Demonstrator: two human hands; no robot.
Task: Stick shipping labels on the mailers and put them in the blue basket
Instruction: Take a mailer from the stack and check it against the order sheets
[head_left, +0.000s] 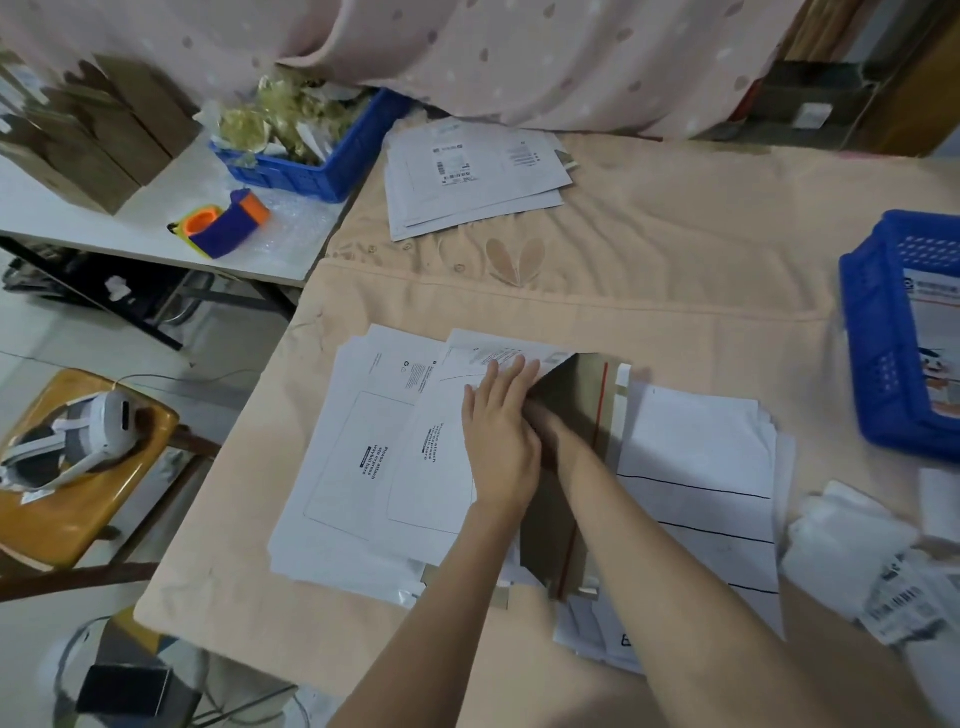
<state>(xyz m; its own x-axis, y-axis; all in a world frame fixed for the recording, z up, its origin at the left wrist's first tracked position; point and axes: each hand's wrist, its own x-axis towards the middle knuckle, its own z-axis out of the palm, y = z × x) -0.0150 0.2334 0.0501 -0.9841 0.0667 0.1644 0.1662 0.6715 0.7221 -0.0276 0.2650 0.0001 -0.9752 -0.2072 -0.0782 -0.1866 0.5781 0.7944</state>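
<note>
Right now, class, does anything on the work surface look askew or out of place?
Yes. The near mailers lie fanned and skewed rather than squared. One brown-backed mailer stands tilted up where both hands meet, and loose labels sit crumpled at the right edge.

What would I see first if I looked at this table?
Two hands, left and right, lifting a brown flap on white mailers in the middle. A blue basket sits at the right edge, and an orange-and-purple tape dispenser on the left side table.
</note>
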